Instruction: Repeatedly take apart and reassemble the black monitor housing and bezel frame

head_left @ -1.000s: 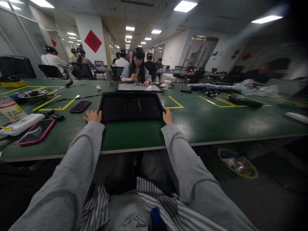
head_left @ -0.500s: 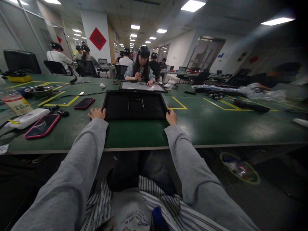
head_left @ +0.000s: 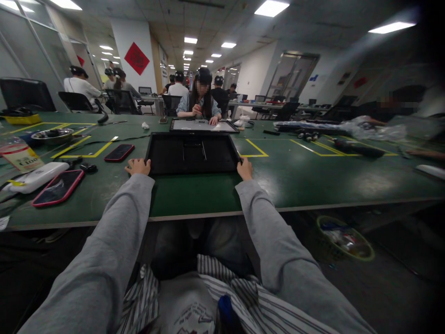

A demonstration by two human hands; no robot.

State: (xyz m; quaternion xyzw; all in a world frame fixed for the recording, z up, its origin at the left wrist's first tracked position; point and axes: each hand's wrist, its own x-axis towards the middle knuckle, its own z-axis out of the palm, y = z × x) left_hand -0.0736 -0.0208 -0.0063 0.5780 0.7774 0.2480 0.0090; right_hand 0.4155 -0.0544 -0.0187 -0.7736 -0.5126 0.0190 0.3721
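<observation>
A shallow black monitor back cover (head_left: 167,155) lies on the green table in front of me, with its hollow side up and two thin bright strips near its middle. My left hand (head_left: 138,166) grips its left edge, thumb at the rim and the other fingers outside. At the opposite edge, my right hand (head_left: 245,169) is closed around the near right corner. Both arms stretch forward in grey sleeves.
Across the table (head_left: 295,185), a co-worker (head_left: 199,99) handles a flat panel (head_left: 184,125). To my left are a dark phone (head_left: 119,152), a pink-edged phone (head_left: 58,188), a white power bank (head_left: 40,177), a cup (head_left: 21,154) and a metal bowl (head_left: 52,136). A basket (head_left: 344,237) stands below.
The whole view has shifted slightly, so most things sit a little further left. Both hands keep their places on the cover's edges. A blurred forearm now shows at the far right.
</observation>
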